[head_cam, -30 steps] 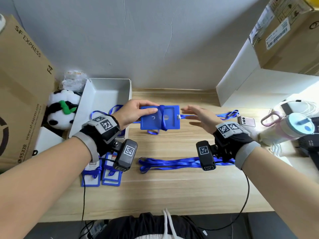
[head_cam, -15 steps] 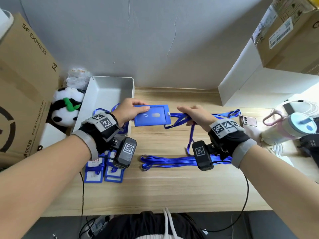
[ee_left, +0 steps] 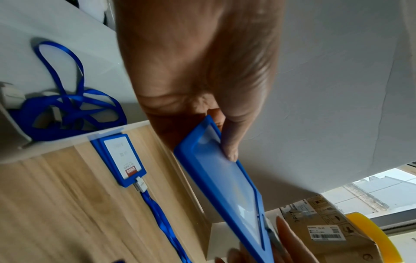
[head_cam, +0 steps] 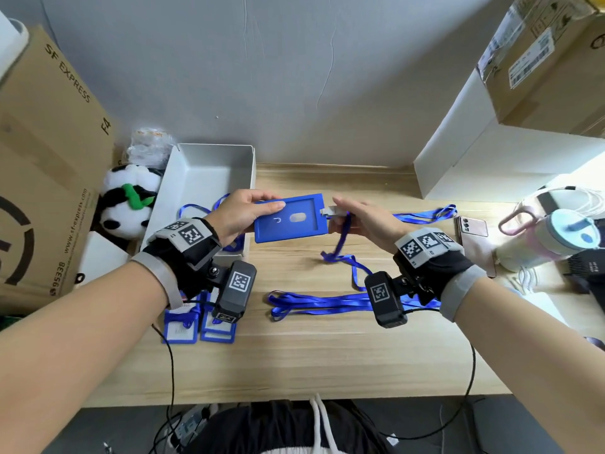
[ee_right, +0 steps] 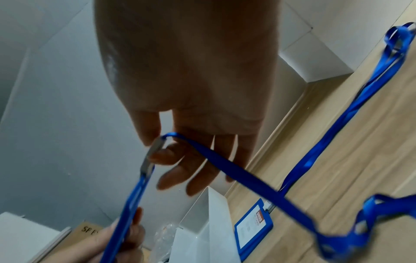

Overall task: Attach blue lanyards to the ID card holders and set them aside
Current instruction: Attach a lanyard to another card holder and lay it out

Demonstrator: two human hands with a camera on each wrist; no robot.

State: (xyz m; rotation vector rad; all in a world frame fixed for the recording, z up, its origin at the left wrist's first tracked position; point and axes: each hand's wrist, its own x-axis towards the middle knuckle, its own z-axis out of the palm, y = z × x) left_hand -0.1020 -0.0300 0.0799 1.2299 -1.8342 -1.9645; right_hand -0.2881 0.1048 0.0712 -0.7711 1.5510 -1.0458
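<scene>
Holding a rigid blue plastic ID card holder (head_cam: 288, 219) level above the pale wooden counter (head_cam: 311, 358), the left hand (head_cam: 240, 214) pinches its left end between thumb and fingers. The right hand (head_cam: 363, 217) pinches the small metal clip (head_cam: 330, 211) of a blue ribbon lanyard (head_cam: 342, 239) at the holder's right edge. The holder looks light and stiff, best gripped by its frame; the lanyard is limp and slippery, so the clip is the sensible hold. Finished holders (head_cam: 199, 326) lie near the left wrist.
</scene>
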